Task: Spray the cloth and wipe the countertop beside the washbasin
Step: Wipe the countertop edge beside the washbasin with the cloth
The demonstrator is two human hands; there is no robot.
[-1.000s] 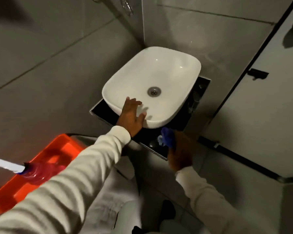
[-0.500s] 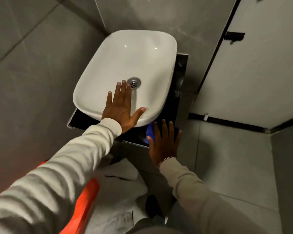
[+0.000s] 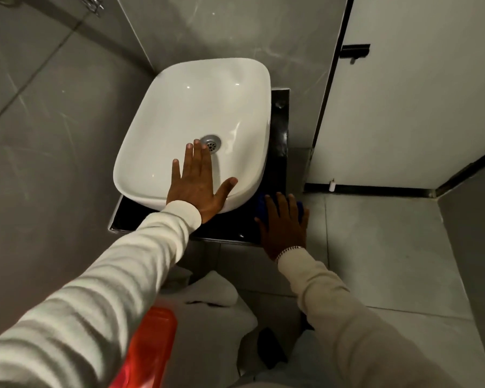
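At 7 o'clock, low in the view, sits a red container (image 3: 149, 348). The left hand (image 3: 199, 186) lies flat with fingers spread on the washbasin (image 3: 196, 113) rim, gripping nothing. At 4 o'clock of the basin, the right hand (image 3: 284, 228) presses the blue cloth (image 3: 261, 204) flat onto the black countertop (image 3: 230, 231), fingers apart. Wiping looks underway; the strip toward 1 o'clock likely remains

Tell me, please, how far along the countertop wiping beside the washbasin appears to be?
Spraying cannot be judged; no sprayer shows. In hand: the right hand presses the blue cloth flat on the black countertop at its front right corner, while the left hand lies flat on the washbasin rim. Seemingly left: the strips along the basin's right side and front left.
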